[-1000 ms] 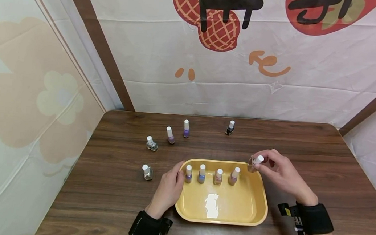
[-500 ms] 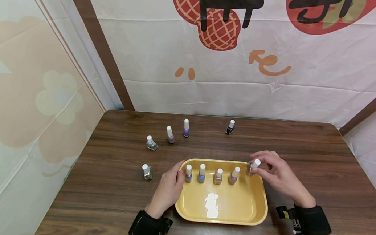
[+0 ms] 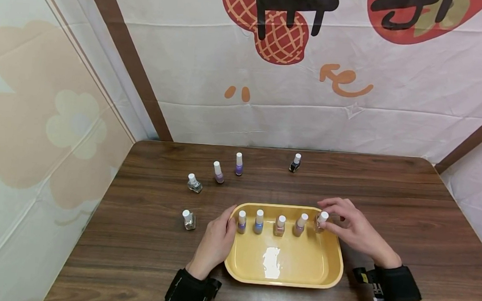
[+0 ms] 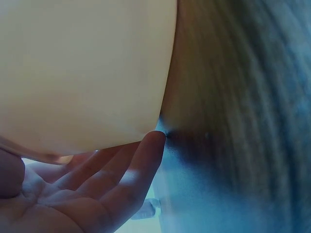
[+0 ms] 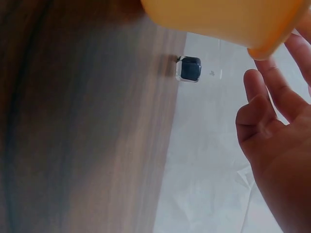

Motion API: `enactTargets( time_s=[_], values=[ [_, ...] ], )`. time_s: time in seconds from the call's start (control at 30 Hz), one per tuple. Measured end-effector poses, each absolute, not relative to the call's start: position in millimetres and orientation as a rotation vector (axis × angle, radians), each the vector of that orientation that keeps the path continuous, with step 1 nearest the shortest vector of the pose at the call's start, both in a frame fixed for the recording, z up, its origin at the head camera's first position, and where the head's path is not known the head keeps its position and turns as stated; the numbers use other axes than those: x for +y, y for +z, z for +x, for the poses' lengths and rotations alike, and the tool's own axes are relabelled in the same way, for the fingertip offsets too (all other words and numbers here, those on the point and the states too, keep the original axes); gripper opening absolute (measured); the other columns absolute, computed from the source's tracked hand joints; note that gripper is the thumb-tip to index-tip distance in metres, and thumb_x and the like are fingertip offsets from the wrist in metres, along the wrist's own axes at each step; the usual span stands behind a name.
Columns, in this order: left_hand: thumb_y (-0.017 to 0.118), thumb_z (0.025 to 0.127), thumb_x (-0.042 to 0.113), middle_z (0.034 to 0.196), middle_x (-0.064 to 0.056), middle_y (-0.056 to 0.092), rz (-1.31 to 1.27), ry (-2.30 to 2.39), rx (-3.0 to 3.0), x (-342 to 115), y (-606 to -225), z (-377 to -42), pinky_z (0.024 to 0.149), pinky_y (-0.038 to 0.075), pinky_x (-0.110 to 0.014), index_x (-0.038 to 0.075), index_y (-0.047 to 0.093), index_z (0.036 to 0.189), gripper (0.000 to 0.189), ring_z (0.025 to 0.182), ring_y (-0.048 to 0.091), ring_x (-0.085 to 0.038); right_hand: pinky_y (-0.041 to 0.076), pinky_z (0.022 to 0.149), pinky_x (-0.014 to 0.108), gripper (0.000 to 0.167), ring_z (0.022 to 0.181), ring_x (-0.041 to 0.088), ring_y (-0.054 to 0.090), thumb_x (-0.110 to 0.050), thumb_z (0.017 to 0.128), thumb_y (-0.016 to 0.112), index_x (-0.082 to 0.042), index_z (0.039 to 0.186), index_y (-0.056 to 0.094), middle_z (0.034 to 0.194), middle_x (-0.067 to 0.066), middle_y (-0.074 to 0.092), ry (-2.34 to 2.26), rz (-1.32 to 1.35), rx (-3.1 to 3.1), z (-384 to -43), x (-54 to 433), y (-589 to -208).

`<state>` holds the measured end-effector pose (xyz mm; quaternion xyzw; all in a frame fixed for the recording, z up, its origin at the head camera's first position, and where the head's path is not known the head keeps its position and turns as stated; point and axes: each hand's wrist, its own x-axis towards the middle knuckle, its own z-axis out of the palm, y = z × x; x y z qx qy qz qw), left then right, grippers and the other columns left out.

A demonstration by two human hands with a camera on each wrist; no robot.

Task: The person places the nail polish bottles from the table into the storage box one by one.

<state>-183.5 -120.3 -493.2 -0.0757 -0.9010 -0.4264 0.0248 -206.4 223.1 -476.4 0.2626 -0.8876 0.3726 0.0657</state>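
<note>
My left hand (image 3: 215, 242) grips the left side of a yellow tray (image 3: 282, 284), thumb at the rim; in the left wrist view its fingers (image 4: 131, 189) lie against the tray's outer wall (image 4: 97, 82). At the tray's far right corner my right hand (image 3: 355, 229) pinches a white-capped nail polish bottle (image 3: 322, 217), held inside the rim. That bottle is hidden behind the tray in the right wrist view. Along the tray's back wall stands a row of nail polish bottles: purple (image 3: 242, 223), blue (image 3: 259, 222), pink (image 3: 279, 227) and mauve (image 3: 300, 226).
Beyond the tray stand a black nail polish bottle (image 3: 294, 164), a violet one (image 3: 239, 165) and a lilac one (image 3: 219, 173). Two clear-glass bottles, one farther back (image 3: 194, 184) and a nearer bottle (image 3: 189, 221), stand left of the tray. A printed curtain (image 3: 187, 72) hangs behind the wooden table (image 3: 133, 255).
My right hand has moved the nail polish bottle leftward and down, from over the tray's corner rim to inside the tray beside the row. My left hand has stayed on the tray.
</note>
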Motion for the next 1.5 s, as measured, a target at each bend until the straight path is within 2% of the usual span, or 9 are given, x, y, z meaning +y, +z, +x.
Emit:
enactTargets(
  time_s=[0.1,0.2,0.4,0.67,0.8,1.07,1.5],
  values=[
    [0.040,0.102,0.015,0.131,-0.020,0.060,-0.233,-1.318,-2.786,-120,-493,-184,0.098,0.049,-0.046,0.001,0.049,0.138,0.040,0.121,0.058,-0.030,0.037,0.087,0.022,0.022,0.113,0.010,0.045,-0.011,0.083,0.075,-0.022,0.100,0.069,0.122,0.002,0.062,1.115,0.791,-2.690,-206,223,-479],
    [0.040,0.102,0.015,0.131,-0.019,0.060,-0.232,-1.317,-2.788,-120,-493,-184,0.099,0.048,-0.046,0.001,0.049,0.138,0.040,0.121,0.058,-0.030,0.036,0.087,0.022,0.021,0.111,0.013,0.046,-0.011,0.081,0.076,-0.023,0.098,0.070,0.121,0.002,0.062,1.119,0.802,-2.686,-206,222,-483],
    [0.040,0.102,0.015,0.131,-0.019,0.060,-0.230,-1.310,-2.788,-120,-494,-184,0.098,0.048,-0.046,0.002,0.049,0.138,0.040,0.120,0.058,-0.031,0.037,0.087,0.022,0.020,0.111,0.010,0.045,-0.014,0.082,0.076,-0.024,0.098,0.070,0.121,0.000,0.061,1.117,0.788,-2.706,-206,222,-488],
    [0.040,0.102,0.015,0.132,-0.019,0.059,-0.236,-1.313,-2.793,-120,-494,-184,0.099,0.048,-0.046,0.001,0.048,0.139,0.040,0.121,0.057,-0.031,0.041,0.082,0.027,0.019,0.107,0.011,0.045,-0.014,0.082,0.075,-0.021,0.099,0.071,0.120,0.003,0.062,1.068,0.787,-2.726,-206,222,-490],
    [0.039,0.103,0.015,0.133,-0.019,0.059,-0.225,-1.323,-2.805,-120,-493,-185,0.099,0.048,-0.046,0.001,0.048,0.139,0.040,0.122,0.057,-0.030,0.042,0.082,0.029,0.017,0.107,0.012,0.045,-0.015,0.083,0.075,-0.025,0.097,0.070,0.121,0.004,0.062,1.062,0.778,-2.746,-205,221,-489],
    [0.040,0.102,0.015,0.132,-0.019,0.059,-0.231,-1.321,-2.799,-120,-493,-184,0.099,0.048,-0.047,0.001,0.048,0.138,0.040,0.122,0.057,-0.031,0.042,0.079,0.028,0.014,0.104,0.011,0.045,-0.017,0.082,0.077,-0.027,0.090,0.070,0.121,0.005,0.062,1.065,0.756,-2.776,-206,220,-490],
    [0.040,0.102,0.015,0.132,-0.019,0.059,-0.232,-1.308,-2.794,-120,-493,-183,0.099,0.048,-0.047,0.001,0.048,0.138,0.040,0.122,0.057,-0.031,0.045,0.077,0.029,0.015,0.102,0.014,0.049,-0.011,0.079,0.078,-0.021,0.089,0.072,0.118,0.007,0.064,0.956,0.779,-2.774,-207,219,-490]
  ],
)
